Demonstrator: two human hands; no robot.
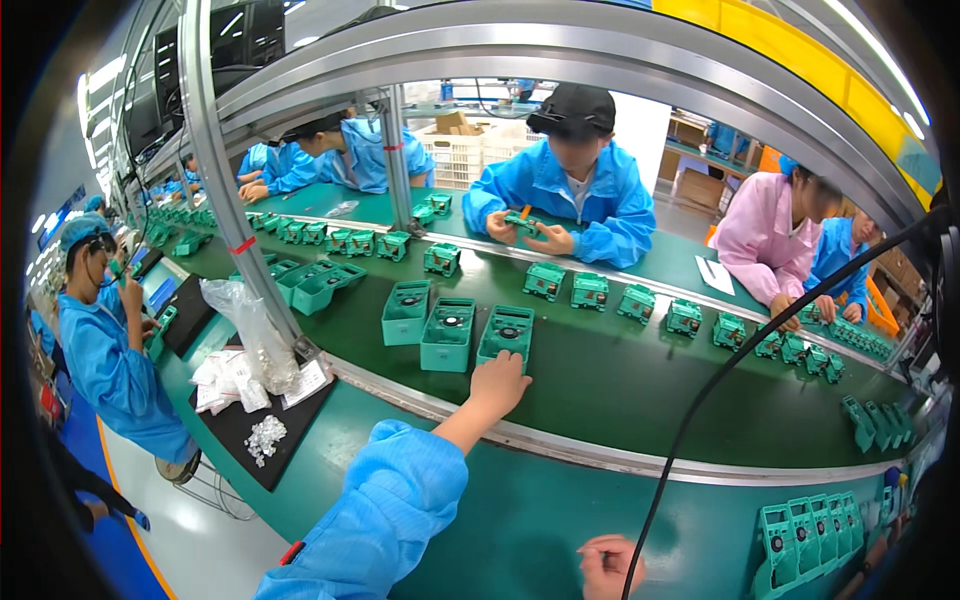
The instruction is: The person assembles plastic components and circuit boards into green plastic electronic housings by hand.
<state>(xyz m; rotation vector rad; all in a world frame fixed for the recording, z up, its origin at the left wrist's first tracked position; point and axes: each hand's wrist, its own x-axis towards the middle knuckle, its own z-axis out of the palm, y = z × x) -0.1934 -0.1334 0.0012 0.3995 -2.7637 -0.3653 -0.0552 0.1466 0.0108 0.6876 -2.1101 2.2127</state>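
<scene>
Reaches over the near edge of the green belt point(600, 370) with the left hand point(500, 385), touching the near side of an open green housing point(508, 325), set close to that edge and containing a round dark part. Cannot tell whether pinching the rim or only resting on it, with fingers bent and seen from the back. Holds the right hand point(608, 562) loosely curled over the tabletop point(500, 510), partly behind a black cable point(690, 415); cannot tell whether with fingertips meeting. Has just to the left, near the same belt edge, two more green housings point(448, 345), likewise open and with round dark parts inside. Has at the tabletop's left, on a black mat point(300, 425), a clear bag point(250, 330) of small pale parts, white packets point(225, 380) and a heap of clear pieces point(265, 438). Has, toward the belt's far edge, a row of green units point(590, 290); on the tabletop's right, a slanting row of green casings point(810, 530). Faces, across the belt, a co-worker point(600, 205) in blue, with white crates point(445, 158) behind. Meets in the way a metal post point(225, 180) at the belt's near edge, partly hiding more green cases point(325, 285), and the cable, slanting across belt and tabletop.
</scene>
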